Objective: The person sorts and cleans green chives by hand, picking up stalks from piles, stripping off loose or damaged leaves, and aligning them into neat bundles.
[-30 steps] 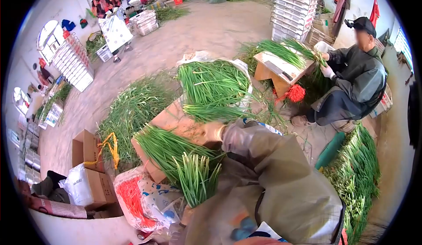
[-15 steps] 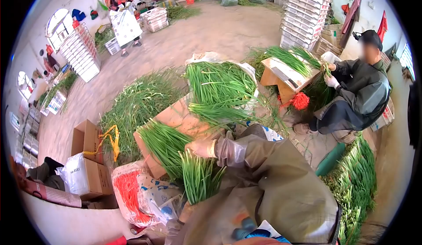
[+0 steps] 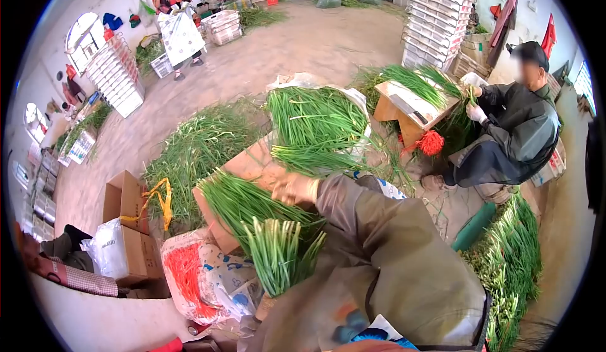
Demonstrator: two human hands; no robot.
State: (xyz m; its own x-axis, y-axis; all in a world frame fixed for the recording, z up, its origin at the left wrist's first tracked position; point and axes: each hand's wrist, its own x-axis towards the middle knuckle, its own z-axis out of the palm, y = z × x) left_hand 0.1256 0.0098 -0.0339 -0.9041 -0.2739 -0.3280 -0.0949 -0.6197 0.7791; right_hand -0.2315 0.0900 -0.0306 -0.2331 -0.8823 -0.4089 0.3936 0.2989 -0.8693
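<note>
My left hand (image 3: 266, 305) shows only in part below an upright bunch of green chives (image 3: 278, 257), closed around its lower part. The bunch's pale cut ends point up. My right hand (image 3: 295, 189), in a pale glove, is slightly blurred and apart from that bunch. Its fingers look stretched out over the edge of a loose pile of chives (image 3: 233, 204), and I see nothing held in them. That pile lies on a brown board (image 3: 249, 163) in front of me.
A large heap of chives (image 3: 319, 122) lies beyond the board, with loose grassy trimmings (image 3: 196, 144) to its left. Red ties (image 3: 189, 279) lie on a sack at lower left. A co-worker (image 3: 517, 125) sits at right by a small bench with a knife (image 3: 407, 107). Crates (image 3: 439, 21) are stacked behind.
My right hand has moved up and away from the bunch, over the board. The bunch in my left hand has tilted slightly left, and its cut ends have spread.
</note>
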